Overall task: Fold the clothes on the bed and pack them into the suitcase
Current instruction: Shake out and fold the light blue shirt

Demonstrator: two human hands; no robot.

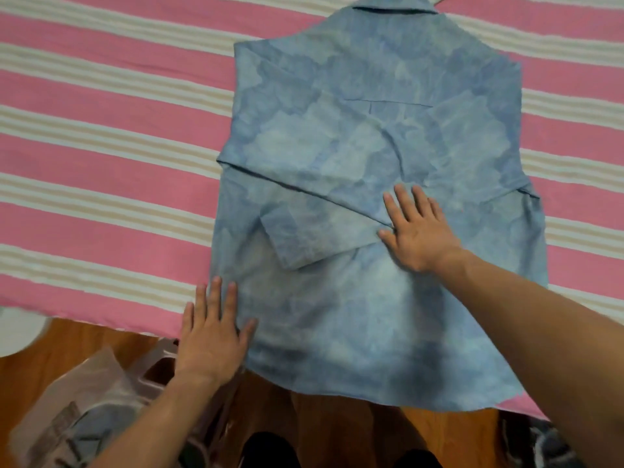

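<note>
A light blue mottled shirt (364,136) lies back-up on the bed, collar at the far end, its hem hanging over the near edge. Both sides are folded in, and one sleeve lies diagonally across the back with its cuff pointing to the lower left. My right hand (417,231) presses flat on the shirt's middle, fingers straight, next to the folded sleeve. My left hand (214,329) lies flat with spread fingers at the shirt's lower left edge, partly on the bedspread. No suitcase is in view.
The bedspread (101,136) has pink, white and beige stripes. Below the bed's near edge is a wooden floor (84,339). A translucent plastic bag (94,400) with things inside sits on the floor at the lower left. Dark shoes (270,450) show at the bottom.
</note>
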